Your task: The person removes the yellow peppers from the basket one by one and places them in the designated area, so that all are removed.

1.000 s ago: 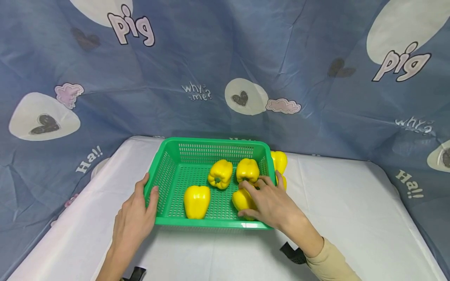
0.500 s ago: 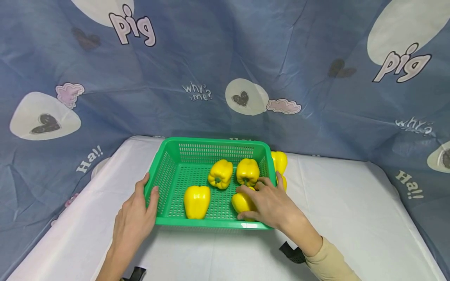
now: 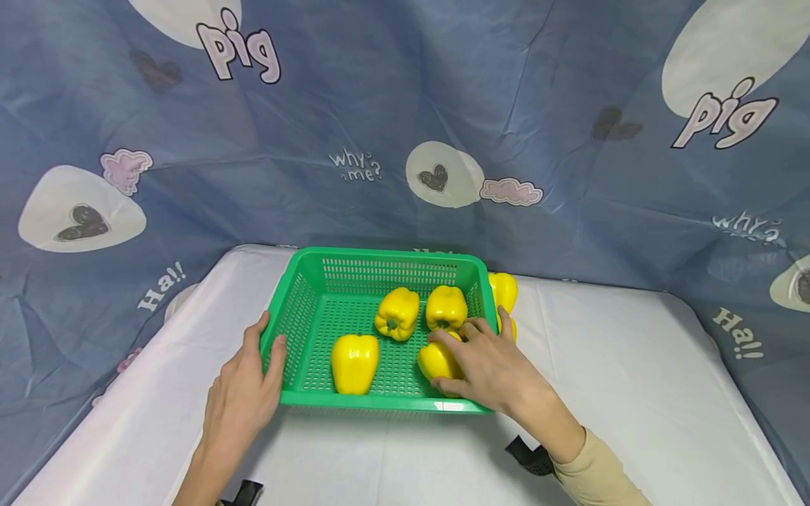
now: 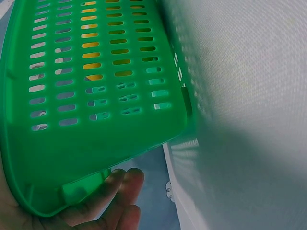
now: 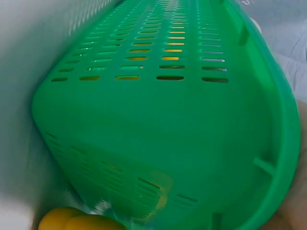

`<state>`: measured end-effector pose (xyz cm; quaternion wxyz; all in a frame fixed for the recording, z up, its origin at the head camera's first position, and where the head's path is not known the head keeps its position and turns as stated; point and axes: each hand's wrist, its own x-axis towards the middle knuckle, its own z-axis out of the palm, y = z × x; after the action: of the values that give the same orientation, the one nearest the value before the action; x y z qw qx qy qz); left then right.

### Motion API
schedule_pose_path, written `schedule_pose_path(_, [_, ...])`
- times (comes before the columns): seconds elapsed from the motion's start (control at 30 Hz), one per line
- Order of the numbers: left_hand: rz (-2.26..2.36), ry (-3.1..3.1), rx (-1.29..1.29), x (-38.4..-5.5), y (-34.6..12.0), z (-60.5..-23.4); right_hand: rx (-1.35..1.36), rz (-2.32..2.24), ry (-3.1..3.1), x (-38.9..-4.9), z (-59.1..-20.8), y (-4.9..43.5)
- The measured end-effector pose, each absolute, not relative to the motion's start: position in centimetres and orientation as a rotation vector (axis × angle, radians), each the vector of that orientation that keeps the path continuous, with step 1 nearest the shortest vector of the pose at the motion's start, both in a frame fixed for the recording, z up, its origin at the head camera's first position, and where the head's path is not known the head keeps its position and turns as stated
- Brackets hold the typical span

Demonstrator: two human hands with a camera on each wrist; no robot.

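Observation:
In the head view a green plastic basket (image 3: 380,402) with slotted walls stands on a white cloth. My left hand (image 3: 243,390) grips its left side, thumb over the rim; in the left wrist view the fingers (image 4: 127,189) curl around its outside. At the front right corner my right hand (image 3: 487,362) holds a yellow bell pepper (image 3: 436,360) between thumb and fingers, and part of that pepper is hidden under the hand. One right finger lies outside the basket's right rim. Also inside are three yellow bell peppers: one front left (image 3: 354,363), one at centre (image 3: 397,314), one back right (image 3: 446,307).
Just outside the basket's right wall lie more yellow bell peppers (image 3: 504,289), partly hidden by the basket and hand. A blue printed curtain (image 3: 380,218) hangs behind the white-covered table (image 3: 620,365). Black straps (image 3: 528,457) sit near both wrists.
The right thumb and fingers shift slightly on the front right pepper, which turns a little beneath them. The left hand, basket and other peppers stay put.

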<state>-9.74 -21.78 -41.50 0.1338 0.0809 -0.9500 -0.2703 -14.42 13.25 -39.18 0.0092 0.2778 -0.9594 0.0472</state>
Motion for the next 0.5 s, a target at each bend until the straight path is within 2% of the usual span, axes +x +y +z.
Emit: schedule_pose_path(0.5, [-0.791,-2.76,0.237,-9.6,-21.85,-41.5,0.88,0.201,-2.914,-14.22,-38.85,13.54])
